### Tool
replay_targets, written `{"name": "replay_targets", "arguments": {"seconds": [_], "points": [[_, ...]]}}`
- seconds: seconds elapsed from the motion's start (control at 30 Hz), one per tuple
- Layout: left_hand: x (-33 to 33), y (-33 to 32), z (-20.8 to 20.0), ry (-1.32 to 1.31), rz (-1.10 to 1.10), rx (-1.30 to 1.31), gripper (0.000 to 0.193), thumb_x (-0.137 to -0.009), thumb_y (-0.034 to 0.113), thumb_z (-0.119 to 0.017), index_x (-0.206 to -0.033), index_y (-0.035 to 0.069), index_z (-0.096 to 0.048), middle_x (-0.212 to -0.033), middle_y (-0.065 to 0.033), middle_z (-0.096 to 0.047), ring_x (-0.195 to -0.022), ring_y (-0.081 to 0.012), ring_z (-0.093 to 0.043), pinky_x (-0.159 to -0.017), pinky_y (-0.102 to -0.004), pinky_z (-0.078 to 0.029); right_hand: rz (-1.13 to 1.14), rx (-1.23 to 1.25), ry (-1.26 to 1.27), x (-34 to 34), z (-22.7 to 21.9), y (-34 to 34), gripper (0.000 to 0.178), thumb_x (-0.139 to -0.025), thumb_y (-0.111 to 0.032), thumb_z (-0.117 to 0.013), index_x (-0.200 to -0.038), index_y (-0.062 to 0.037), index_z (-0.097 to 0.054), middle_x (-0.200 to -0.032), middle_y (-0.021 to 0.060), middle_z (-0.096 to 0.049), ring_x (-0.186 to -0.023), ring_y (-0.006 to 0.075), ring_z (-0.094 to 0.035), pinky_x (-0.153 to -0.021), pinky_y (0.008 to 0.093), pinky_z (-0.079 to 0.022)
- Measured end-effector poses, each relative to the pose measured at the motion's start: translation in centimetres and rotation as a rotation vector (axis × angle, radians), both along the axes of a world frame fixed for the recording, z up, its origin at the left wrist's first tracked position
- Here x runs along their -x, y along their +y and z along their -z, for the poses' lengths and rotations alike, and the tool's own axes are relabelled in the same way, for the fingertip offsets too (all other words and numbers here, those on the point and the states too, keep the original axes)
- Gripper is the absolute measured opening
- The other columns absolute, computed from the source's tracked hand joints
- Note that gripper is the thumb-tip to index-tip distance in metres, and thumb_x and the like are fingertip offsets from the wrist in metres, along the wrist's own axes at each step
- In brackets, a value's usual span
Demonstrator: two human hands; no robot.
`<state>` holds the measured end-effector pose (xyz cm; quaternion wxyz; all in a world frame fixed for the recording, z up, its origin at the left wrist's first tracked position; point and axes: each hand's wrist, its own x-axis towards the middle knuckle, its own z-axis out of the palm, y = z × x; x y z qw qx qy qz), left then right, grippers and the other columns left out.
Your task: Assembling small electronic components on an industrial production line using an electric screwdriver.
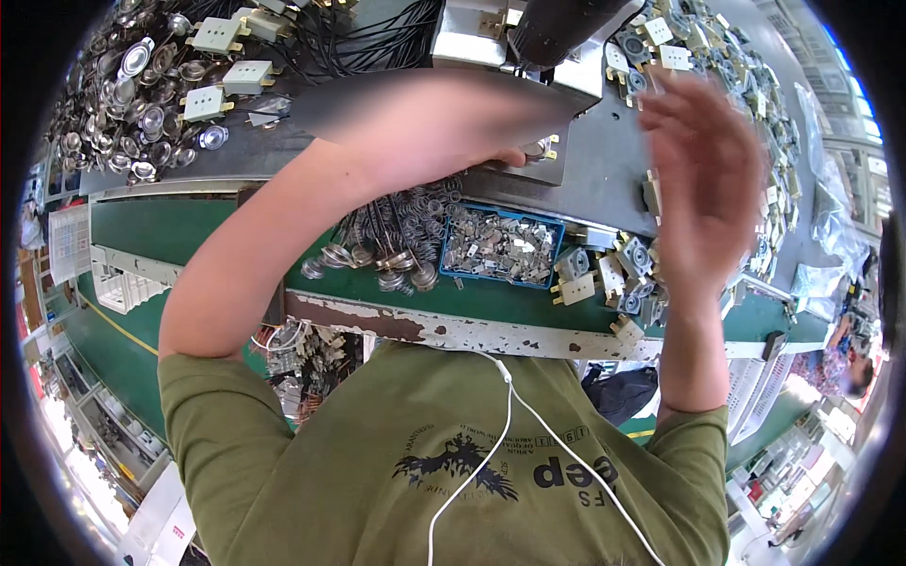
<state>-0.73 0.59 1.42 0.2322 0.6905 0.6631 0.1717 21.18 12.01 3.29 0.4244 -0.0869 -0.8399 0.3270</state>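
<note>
My left hand [453, 118] reaches across the bench to a metal machine fixture [566, 83]. A grey smear covers most of its back and fingers. One fingertip shows beside a small part with brass-coloured terminals [538, 148] on the fixture's plate; whether the fingers grip it is hidden. My right hand [706, 179] is raised to the right of the fixture, blurred by motion. Its fingers look apart, with nothing visible in them. Below it lie several cream blocks with grey round faces and brass tabs [612, 274].
Round metal cups [123, 113] are heaped at far left, near cream blocks [219, 36] and black wires [377, 42]. Springs [427, 212] lie beside a blue tray [563, 236] of small metal clips. More blocks [779, 179] cover the right side. A chipped white edge [453, 330] runs along the front.
</note>
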Motion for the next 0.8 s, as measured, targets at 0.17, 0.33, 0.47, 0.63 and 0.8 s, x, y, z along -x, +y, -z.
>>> {"name": "replay_targets", "arguments": {"seconds": [0.17, 0.33, 0.47, 0.63, 0.8], "points": [[0.5, 0.2, 0.2, -0.030, -0.013, 0.074, 0.034, -0.095, 0.037, -0.069, -0.127, 0.024, -0.070, -0.091, -0.0103, -0.076, -0.089, -0.0324, -0.072, -0.081, -0.0436, -0.057, -0.006, 0.128, 0.369, 1.4, -2.5, 1.8, 0.034, -0.099, 0.010, -0.056, -0.132, 0.0069, -0.056, -0.116, 0.0252, -0.069, -0.099, 0.0335, -0.072, -0.084, 0.0442, -0.061], [0.4, 0.4, 0.9, 0.042, 0.013, -0.013, 0.033, -0.097, 0.037, -0.068, -0.128, 0.026, -0.068, -0.089, -0.0093, -0.075, -0.086, -0.0327, -0.072, -0.075, -0.0446, -0.057, 0.060, 0.151, 0.406, 5.3, -1.3, 5.4, 0.030, -0.098, 0.005, -0.059, -0.128, 0.0055, -0.057, -0.108, 0.0218, -0.068, -0.091, 0.0299, -0.070, -0.079, 0.0410, -0.059], [0.5, -0.3, 1.6, 0.039, -0.014, -0.053, 0.034, -0.097, 0.036, -0.067, -0.128, 0.024, -0.066, -0.087, -0.0101, -0.075, -0.084, -0.0334, -0.072, -0.073, -0.0455, -0.056, 0.083, 0.161, 0.421, 8.2, -0.9, 7.0, 0.027, -0.098, 0.002, -0.062, -0.124, 0.0044, -0.058, -0.102, 0.0191, -0.068, -0.086, 0.0270, -0.069, -0.075, 0.0385, -0.057], [-0.2, 0.3, 1.0, 0.134, 0.025, -0.030, 0.036, -0.097, 0.030, -0.068, -0.131, 0.022, -0.062, -0.092, -0.0077, -0.075, -0.086, -0.0321, -0.072, -0.073, -0.0434, -0.055, 0.115, 0.157, 0.399, 1.8, -3.2, 7.3, 0.024, -0.097, -0.002, -0.065, -0.119, 0.0030, -0.059, -0.094, 0.0157, -0.067, -0.078, 0.0235, -0.067, -0.070, 0.0353, -0.055], [0.1, -0.1, 1.1, 0.121, 0.039, -0.087, 0.032, -0.097, 0.033, -0.066, -0.127, 0.021, -0.064, -0.090, -0.0098, -0.075, -0.085, -0.0329, -0.072, -0.071, -0.0456, -0.056, 0.094, 0.168, 0.415, 1.6, -5.0, 5.4, 0.021, -0.097, -0.006, -0.069, -0.115, 0.0015, -0.060, -0.086, 0.0123, -0.066, -0.071, 0.0199, -0.065, -0.065, 0.0322, -0.053]]}}
